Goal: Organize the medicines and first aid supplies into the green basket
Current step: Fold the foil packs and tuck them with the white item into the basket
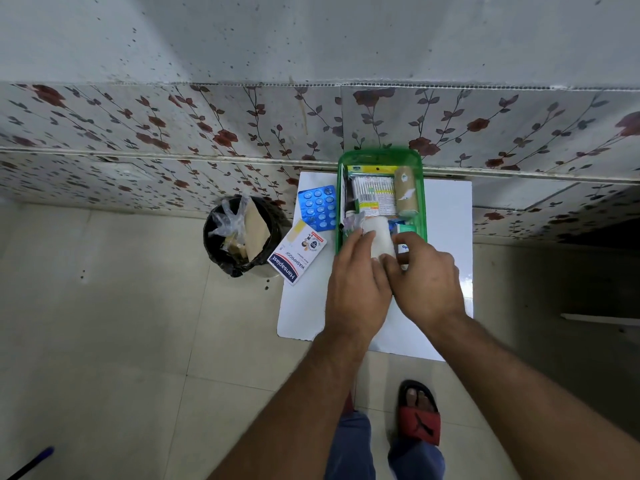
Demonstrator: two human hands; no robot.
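The green basket [381, 156] stands on a white table [446, 216] against the wall. Inside lie a pack of cotton buds [374, 197], a tan bandage roll [406, 197], a dark bottle and a small blue box. A white gauze roll [381, 237] sits at the basket's near end, and both hands grip it: my left hand [358, 289] from the left, my right hand [427, 275] from the right. A blue blister pack of tablets [318, 206] and a Hansaplast plaster box [298, 252] lie on the table left of the basket.
A black bin [242, 233] with a plastic glove and cardboard stands on the floor left of the table. A floral tiled wall runs behind. My foot in a red sandal [419, 415] is below the table's near edge. A blue pen [31, 462] lies at bottom left.
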